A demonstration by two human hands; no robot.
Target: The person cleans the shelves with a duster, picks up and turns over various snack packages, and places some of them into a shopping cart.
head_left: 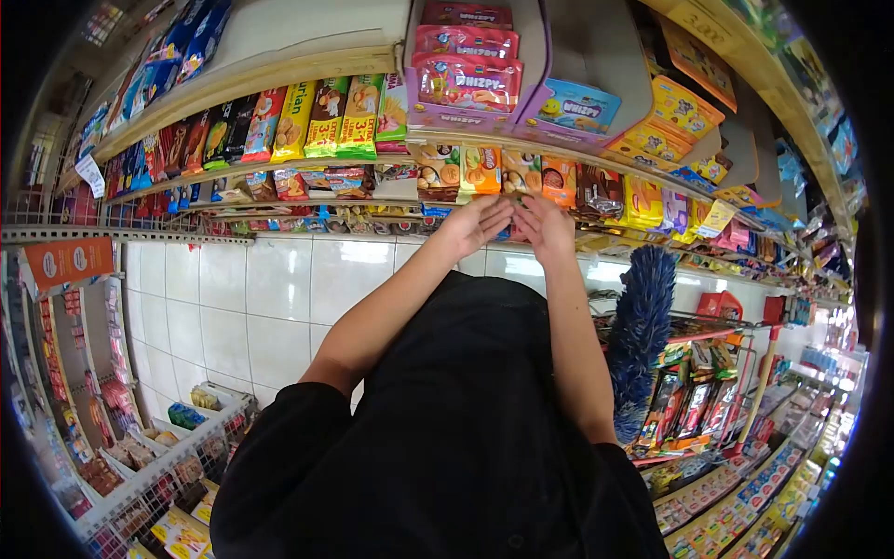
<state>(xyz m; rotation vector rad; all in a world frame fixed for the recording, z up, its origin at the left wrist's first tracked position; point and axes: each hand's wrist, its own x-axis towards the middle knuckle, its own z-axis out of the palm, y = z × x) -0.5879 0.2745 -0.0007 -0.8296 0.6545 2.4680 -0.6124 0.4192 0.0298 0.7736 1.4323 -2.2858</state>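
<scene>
My left hand (479,225) reaches up to the snack shelf, its fingers stretched out and pointing toward my other hand. Close beside it, my right hand (548,229) has its fingers extended and slightly apart. Both sets of fingertips overlap the lower edges of a brown-and-green pack (521,171) and an orange pack (559,180) standing in the row. To the left of these stand another orange-and-green pack (480,171) and a brown pack with round pictures (438,171). Neither palm shows anything gripped.
Above the row sit pink Whizpy packs (467,82) in a display box and a blue Whizpy pack (579,105). A blue fluffy duster (643,340) stands upright by my right arm. White wire baskets (172,466) are at lower left, and a red-edged rack (694,396) at right.
</scene>
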